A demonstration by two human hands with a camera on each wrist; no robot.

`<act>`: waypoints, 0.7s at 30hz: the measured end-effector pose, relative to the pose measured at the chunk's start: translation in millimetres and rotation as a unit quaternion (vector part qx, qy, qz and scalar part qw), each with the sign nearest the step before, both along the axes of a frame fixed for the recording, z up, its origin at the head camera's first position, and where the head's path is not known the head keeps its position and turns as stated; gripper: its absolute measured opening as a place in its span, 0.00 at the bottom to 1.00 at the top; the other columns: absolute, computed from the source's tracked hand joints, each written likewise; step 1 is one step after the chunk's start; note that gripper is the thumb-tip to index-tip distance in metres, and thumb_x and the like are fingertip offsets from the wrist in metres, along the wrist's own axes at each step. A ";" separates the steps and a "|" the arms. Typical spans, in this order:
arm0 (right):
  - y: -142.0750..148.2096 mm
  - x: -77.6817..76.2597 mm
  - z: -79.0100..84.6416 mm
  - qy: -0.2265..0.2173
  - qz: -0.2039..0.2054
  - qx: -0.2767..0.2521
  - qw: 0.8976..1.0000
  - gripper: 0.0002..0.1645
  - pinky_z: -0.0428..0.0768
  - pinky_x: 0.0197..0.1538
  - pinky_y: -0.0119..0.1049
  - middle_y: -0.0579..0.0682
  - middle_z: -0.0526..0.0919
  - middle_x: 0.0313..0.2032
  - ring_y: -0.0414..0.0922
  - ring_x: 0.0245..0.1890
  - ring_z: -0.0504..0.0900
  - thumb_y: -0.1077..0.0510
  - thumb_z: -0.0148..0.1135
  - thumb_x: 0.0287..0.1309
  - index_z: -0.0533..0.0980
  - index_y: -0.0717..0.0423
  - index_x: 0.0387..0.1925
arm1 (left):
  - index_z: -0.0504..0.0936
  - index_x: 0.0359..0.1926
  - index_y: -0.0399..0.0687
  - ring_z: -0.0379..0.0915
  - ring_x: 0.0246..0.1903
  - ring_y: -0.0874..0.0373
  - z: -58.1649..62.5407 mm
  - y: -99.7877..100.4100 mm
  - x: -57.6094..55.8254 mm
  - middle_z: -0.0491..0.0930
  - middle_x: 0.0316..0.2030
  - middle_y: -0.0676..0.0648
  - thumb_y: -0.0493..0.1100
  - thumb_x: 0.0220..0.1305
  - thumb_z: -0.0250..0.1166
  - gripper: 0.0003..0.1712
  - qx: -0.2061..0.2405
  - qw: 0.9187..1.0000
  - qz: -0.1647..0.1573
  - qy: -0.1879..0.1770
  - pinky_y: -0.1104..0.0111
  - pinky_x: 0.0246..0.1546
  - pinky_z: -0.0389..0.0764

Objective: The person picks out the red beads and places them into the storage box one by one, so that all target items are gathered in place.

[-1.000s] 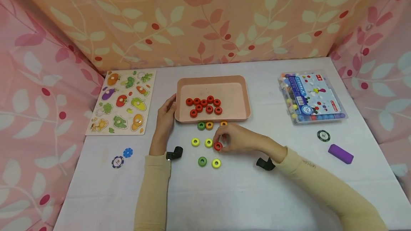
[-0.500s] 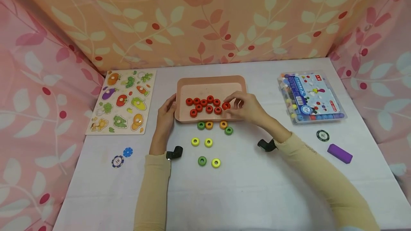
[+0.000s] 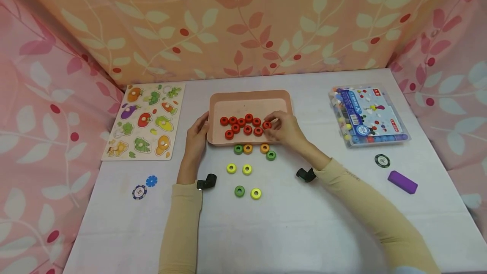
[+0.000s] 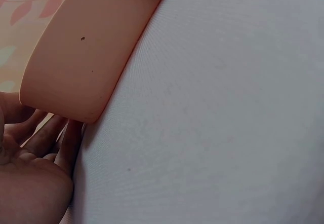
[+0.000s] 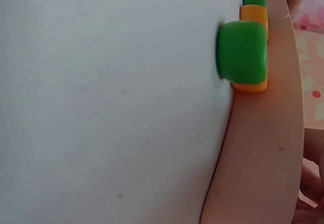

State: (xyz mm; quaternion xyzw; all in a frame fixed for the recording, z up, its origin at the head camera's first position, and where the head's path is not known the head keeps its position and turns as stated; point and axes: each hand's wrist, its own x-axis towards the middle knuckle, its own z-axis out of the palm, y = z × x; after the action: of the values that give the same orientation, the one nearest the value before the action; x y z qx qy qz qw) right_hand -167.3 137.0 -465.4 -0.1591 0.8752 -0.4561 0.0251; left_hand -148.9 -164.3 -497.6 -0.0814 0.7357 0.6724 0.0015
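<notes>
A pink tray (image 3: 251,100) holds several red rings (image 3: 236,128) in its front half. My left hand (image 3: 196,136) holds the tray's left end; in the left wrist view its fingers (image 4: 43,133) lie against the end wall. Over the tray's front right part, my right hand (image 3: 287,130) pinches a red ring (image 3: 267,125) between thumb and index finger, beside the other red ones. In the right wrist view the tray wall hides most of that hand (image 5: 313,171). Along the tray's front wall stand green rings (image 3: 271,155) and orange rings (image 3: 247,149).
Nearer on the white table lie yellow rings (image 3: 231,168) and a green ring (image 3: 239,191). A vegetable puzzle board (image 3: 144,121) is at left, with poker chips (image 3: 139,192) below it. At right are a clear bead box (image 3: 370,115), another chip (image 3: 382,160) and a purple block (image 3: 402,182).
My right hand has carried a red ring from the table, among the yellow rings, up into the tray, then shifted slightly left with it. The left hand has stayed at the tray.
</notes>
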 end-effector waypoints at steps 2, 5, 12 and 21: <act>-1.1 0.1 -1.6 -0.009 -0.006 0.004 1.000 0.18 0.81 0.36 0.33 0.56 0.83 0.45 0.47 0.35 0.83 0.72 0.70 0.52 0.81 0.62 0.46 | 0.70 0.72 0.59 0.59 0.72 0.61 1.2 0.2 0.5 0.68 0.71 0.53 0.47 0.78 0.52 0.24 -0.001 1.000 0.002 -0.002 0.64 0.71 0.65; -2.5 0.9 -1.3 -0.017 -0.013 0.009 1.000 0.18 0.80 0.34 0.33 0.56 0.83 0.44 0.47 0.34 0.83 0.71 0.71 0.52 0.81 0.62 0.46 | 0.70 0.71 0.60 0.60 0.71 0.61 2.2 0.6 0.7 0.68 0.71 0.54 0.47 0.78 0.52 0.24 -0.002 1.000 0.003 -0.005 0.64 0.71 0.65; -4.8 3.3 -1.7 -0.010 -0.015 0.016 1.000 0.17 0.82 0.35 0.34 0.56 0.84 0.43 0.46 0.34 0.85 0.67 0.72 0.54 0.81 0.62 0.47 | 0.71 0.71 0.60 0.60 0.71 0.61 2.1 0.7 0.3 0.68 0.70 0.54 0.48 0.78 0.52 0.24 -0.003 1.000 0.006 -0.003 0.64 0.71 0.65; -6.2 4.2 -1.8 -0.012 -0.013 0.020 1.000 0.17 0.87 0.43 0.41 0.57 0.83 0.44 0.49 0.39 0.86 0.69 0.70 0.55 0.81 0.64 0.48 | 0.69 0.72 0.58 0.58 0.72 0.61 4.7 0.4 1.1 0.66 0.72 0.53 0.46 0.78 0.51 0.25 0.001 1.000 0.000 -0.019 0.65 0.71 0.64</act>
State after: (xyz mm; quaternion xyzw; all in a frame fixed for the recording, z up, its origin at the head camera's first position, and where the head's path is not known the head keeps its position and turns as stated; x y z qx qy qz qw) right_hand -163.0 130.7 -467.2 -0.1415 0.8857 -0.4410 0.0327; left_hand -147.8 -163.9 -492.9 -0.0942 0.7349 0.6714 0.0150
